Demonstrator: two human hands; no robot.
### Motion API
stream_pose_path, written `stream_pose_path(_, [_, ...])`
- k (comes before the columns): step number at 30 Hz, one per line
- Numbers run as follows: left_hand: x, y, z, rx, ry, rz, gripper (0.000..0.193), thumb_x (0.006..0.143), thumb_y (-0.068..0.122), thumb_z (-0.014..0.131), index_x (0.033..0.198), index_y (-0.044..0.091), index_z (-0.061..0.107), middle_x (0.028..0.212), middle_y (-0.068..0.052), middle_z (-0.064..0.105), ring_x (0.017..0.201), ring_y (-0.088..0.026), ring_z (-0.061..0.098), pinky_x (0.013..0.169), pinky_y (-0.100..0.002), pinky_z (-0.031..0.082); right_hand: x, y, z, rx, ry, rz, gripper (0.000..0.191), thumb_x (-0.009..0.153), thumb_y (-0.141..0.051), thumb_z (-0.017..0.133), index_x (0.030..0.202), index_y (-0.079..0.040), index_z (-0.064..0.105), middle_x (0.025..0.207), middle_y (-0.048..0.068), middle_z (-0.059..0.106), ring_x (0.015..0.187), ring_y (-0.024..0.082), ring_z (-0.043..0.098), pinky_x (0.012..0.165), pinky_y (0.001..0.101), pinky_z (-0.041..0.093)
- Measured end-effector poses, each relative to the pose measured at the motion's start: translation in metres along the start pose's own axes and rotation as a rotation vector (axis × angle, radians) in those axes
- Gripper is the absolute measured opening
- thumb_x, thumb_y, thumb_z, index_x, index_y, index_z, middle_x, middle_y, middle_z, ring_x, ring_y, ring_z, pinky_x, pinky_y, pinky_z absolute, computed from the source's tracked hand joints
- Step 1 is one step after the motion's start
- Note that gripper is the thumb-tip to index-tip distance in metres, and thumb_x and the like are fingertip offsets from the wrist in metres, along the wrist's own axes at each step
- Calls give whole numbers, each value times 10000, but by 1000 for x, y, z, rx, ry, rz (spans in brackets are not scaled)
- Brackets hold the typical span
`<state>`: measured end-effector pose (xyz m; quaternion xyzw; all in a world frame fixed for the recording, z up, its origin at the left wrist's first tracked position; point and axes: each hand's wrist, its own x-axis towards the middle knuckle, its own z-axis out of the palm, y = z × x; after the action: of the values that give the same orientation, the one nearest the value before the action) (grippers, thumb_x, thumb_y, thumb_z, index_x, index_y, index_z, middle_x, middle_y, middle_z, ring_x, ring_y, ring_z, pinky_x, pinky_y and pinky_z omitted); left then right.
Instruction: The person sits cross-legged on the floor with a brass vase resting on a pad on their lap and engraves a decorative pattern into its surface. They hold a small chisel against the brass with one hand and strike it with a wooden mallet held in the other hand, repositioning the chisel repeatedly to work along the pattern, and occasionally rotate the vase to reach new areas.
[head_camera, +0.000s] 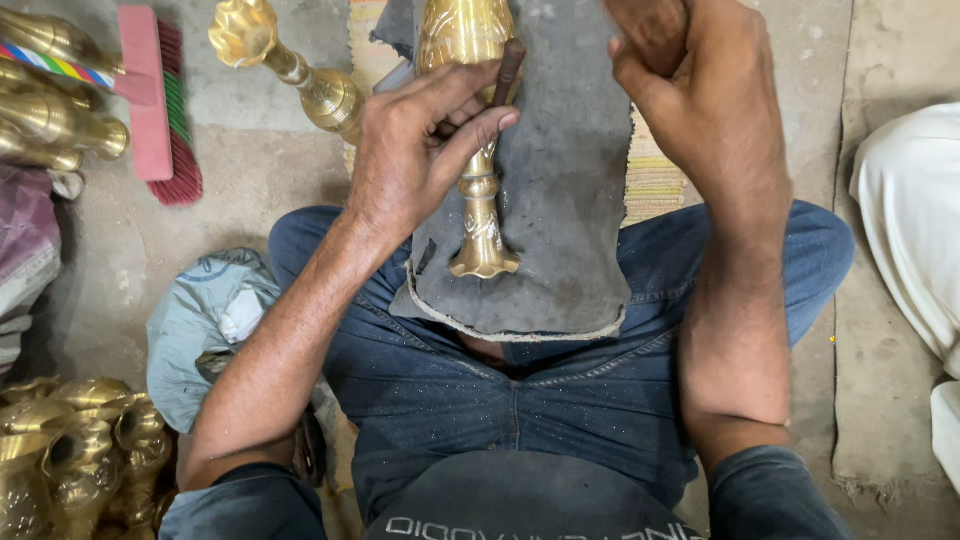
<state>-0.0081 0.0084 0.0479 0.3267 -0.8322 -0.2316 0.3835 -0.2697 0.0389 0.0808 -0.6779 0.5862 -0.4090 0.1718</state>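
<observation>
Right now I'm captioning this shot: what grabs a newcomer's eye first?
The ornate golden brass vase lying on a grey cloth across the lap, top centre. The left hand presses a thin dark tool against it; the right hand is raised beside it. More brass pieces crowd bottom left.

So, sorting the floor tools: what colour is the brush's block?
Pink brush block, with red bristles; head view.

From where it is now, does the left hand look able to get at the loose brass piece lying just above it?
Probably yes. The left hand lies beside the second brass piece with nothing between them, but its fingers already hold a dark tool against the brass vase.
</observation>
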Motion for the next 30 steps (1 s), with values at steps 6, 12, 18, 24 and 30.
stream_pose_path(6, [1,1,-1,3,12,6,332,1002,121,824,1281,-4,693,952,-69,740,831,-143,762,746,-300,631,-1,8,0,-215,63,-342,261,881,12,766,1101,18,627,916,199,659,898,404,665,752,468,487])
stream_pose_path(12, [1,3,-3,-5,17,34,341,1022,112,811,1316,-4,681,1006,-74,732,864,-145,755,759,-293,636,-2,8,0,-239,113,-362,275,849,47,773,1078,20,622,859,189,652,802,389,663,679,447,486])
stream_pose_path(18, [0,1,-3,11,8,22,326,1023,119,813,1294,-9,684,990,-81,730,857,-145,760,750,-300,627,-1,-2,-1,-295,159,-437,286,857,-8,812,1062,-4,612,884,167,651,793,367,648,708,451,495])
stream_pose_path(24, [2,-3,1,82,4,61,344,1012,137,810,1304,8,682,966,-68,732,803,-138,740,742,-298,639,-1,2,-1,-419,141,-538,355,779,7,844,1063,2,631,875,161,668,802,358,663,725,463,461])
stream_pose_path(30, [1,-3,-1,69,-8,37,327,1007,124,814,1285,2,690,952,-67,736,778,-134,736,701,-306,624,0,15,-1,-393,104,-549,358,804,2,834,1103,8,636,960,174,687,893,379,674,804,471,495])
